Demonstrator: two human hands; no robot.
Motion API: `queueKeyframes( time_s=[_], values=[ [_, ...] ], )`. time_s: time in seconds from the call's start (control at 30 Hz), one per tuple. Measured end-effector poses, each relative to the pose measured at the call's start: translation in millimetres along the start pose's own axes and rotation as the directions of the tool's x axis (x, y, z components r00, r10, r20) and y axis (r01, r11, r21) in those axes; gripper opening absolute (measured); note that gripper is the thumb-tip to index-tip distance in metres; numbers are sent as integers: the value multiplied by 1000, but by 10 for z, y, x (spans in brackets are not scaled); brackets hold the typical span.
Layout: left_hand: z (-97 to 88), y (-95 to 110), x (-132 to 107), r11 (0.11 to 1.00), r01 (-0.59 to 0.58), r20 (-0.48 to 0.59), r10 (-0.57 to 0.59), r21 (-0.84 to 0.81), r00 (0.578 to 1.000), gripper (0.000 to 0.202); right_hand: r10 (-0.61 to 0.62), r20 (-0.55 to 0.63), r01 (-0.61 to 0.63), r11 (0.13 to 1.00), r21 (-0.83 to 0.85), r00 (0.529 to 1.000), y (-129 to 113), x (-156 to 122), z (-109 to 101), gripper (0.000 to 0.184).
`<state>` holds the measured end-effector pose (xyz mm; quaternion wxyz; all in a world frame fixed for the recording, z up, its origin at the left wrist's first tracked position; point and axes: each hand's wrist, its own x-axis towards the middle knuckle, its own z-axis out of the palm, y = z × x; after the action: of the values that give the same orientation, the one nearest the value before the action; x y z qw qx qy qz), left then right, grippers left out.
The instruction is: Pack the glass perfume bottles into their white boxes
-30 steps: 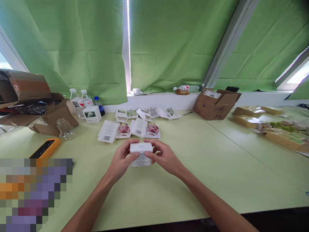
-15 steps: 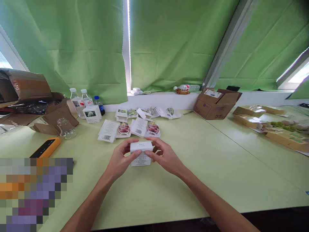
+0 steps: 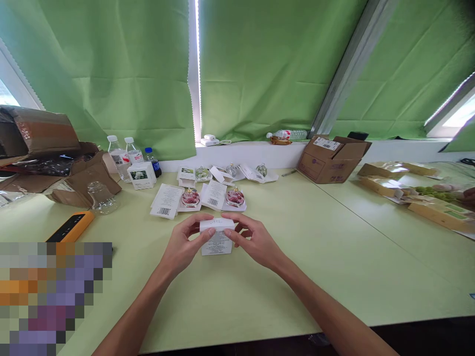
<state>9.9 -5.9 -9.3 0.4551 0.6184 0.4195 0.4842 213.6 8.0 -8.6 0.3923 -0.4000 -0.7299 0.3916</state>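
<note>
A small white carton printed with fine text stands upright on the table in front of me. My left hand closes round its left side, thumb on the upper front edge and fingers behind the top. On the opposite side my right hand grips it the same way, its thumb near the upper right corner. The far fingertips are partly hidden. Just beyond the carton lie two flattened-looking white boxes, each beside a glass bottle with dark red contents; the second bottle is to the right.
Behind are smaller bottles with opened white boxes. Plastic bottles, a white box and an orange power strip stand left, near open cardboard. A brown carton sits back right. Another person's hand shows at the right edge.
My thumbs have shifted slightly along the carton's upper front edge, and its top face looks a little different. Another person's hand has appeared at the far right.
</note>
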Motion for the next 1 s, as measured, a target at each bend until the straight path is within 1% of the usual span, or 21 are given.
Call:
queueKeyframes(
  time_s=[0.13,0.47,1.0],
  values=[
    [-12,-3,-9,1000,17,0,-17,-19,1000,30,11,0,-11,1000,-6,1000,0,-3,-1,42],
    [5,-3,-5,1000,9,-22,-9,-18,1000,31,12,-7,-12,1000,-1,1000,1,0,-6,41],
    [-10,-9,0,1000,15,11,-15,-5,1000,29,30,0,-30,1000,0,1000,-2,-2,-2,40]
  ],
)
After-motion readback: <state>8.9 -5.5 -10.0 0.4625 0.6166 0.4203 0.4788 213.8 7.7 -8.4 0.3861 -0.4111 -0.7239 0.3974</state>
